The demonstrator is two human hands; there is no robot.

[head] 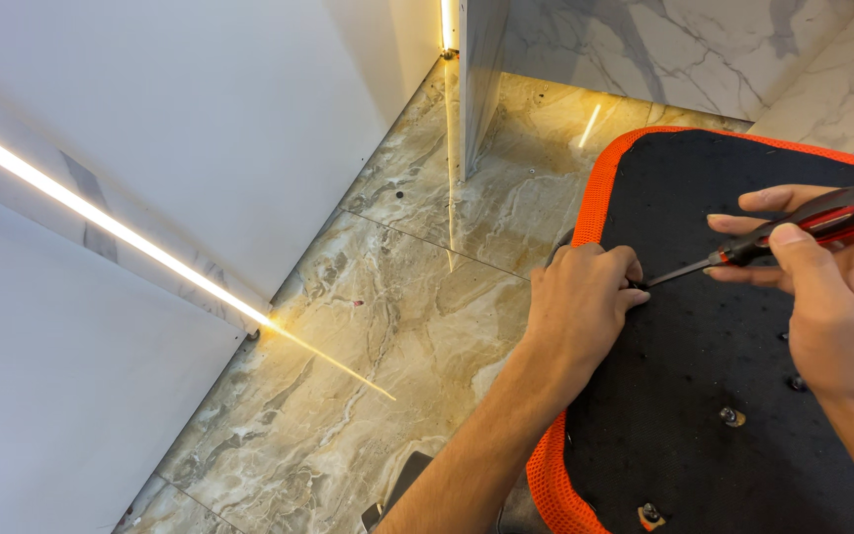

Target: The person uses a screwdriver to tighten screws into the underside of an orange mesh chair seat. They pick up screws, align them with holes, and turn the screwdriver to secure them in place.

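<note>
My right hand [832, 287] is closed around a screwdriver [793, 229] with a red and black handle, thumb lying along the top of the grip. Its thin metal shaft slants down to the left, and the tip meets the black underside of a seat cushion [704, 356] right beside my left hand [585, 297]. That left hand is curled into a loose fist, knuckles up, with fingertips pressed onto the cushion at the spot where the tip lands (what they pinch there, if anything, I cannot tell).

The cushion lies upside down at the right of the scene, its black panel ringed by an orange mesh edge [600, 188]. A few small bolts [731, 416] stick up from the panel nearer to me, well apart from the screwdriver tip.

To the left is the marbled brown floor [368, 326], running up to a white wall [170, 129] with a glowing light strip [101, 222] along it. At the far side stands a grey-veined marble wall [684, 49].
</note>
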